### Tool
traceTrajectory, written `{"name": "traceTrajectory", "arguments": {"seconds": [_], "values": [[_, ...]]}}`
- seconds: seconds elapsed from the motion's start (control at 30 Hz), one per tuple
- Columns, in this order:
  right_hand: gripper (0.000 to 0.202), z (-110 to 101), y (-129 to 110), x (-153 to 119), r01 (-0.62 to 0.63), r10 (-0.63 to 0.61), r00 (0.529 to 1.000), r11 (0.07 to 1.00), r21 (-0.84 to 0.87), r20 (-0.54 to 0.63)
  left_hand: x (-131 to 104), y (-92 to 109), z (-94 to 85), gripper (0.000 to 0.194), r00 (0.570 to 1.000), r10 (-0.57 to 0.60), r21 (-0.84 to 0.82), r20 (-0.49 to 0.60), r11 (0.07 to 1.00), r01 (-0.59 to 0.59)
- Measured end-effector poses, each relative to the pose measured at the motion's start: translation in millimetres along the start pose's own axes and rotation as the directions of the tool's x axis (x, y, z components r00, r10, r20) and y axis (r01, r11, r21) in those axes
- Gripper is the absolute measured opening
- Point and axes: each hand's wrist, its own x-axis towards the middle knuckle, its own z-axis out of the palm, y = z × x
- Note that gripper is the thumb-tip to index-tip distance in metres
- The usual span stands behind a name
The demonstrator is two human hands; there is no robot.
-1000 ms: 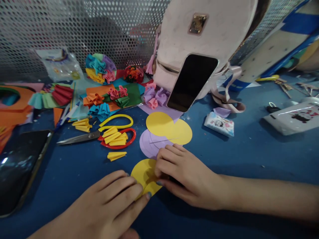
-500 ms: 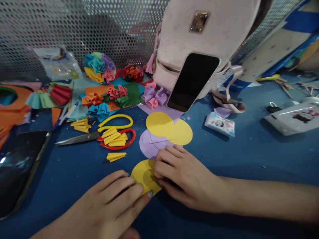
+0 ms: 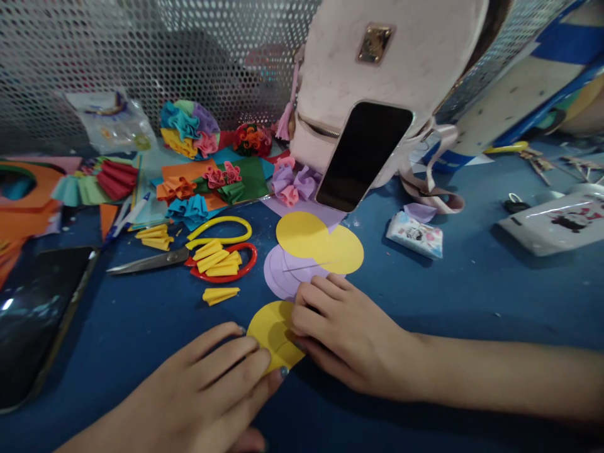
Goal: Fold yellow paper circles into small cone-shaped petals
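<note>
Across the blue desk (image 3: 425,292), the left hand (image 3: 207,377) slanted in from the lower left, palm down, fingers fairly straight, thumb apart; the right hand (image 3: 349,333) lay nearly level from the right, fingers curled narrow, any pinch hidden; between them sat the yellow paper circle (image 3: 267,330), its lower left part under the left fingers, its right edge meeting the right ones, neither hand clearly nearer; being round, it gave no long axis; beside the right thumb ran a faint line (image 3: 282,345), crease or shadow unclear.
</note>
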Motion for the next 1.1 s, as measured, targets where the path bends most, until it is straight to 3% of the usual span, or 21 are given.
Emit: {"name": "traceTrajectory", "arguments": {"seconds": [0.4, 1.1], "values": [[0.016, -0.6, 0.3, -0.8, -0.001, 0.001, 1.0, 1.0, 0.019, 0.024, -7.3, -1.7, -4.5, 0.03, 1.0, 0.009, -0.051, -0.009, 0.999, -0.01], [0.013, 3.0, -0.3, -0.6, 0.006, -0.006, 1.0, 0.999, -0.037, -0.015, 0.6, -1.2, -7.1, 0.027, 1.0, 0.004, -0.069, -0.007, 0.998, -0.004]]}}
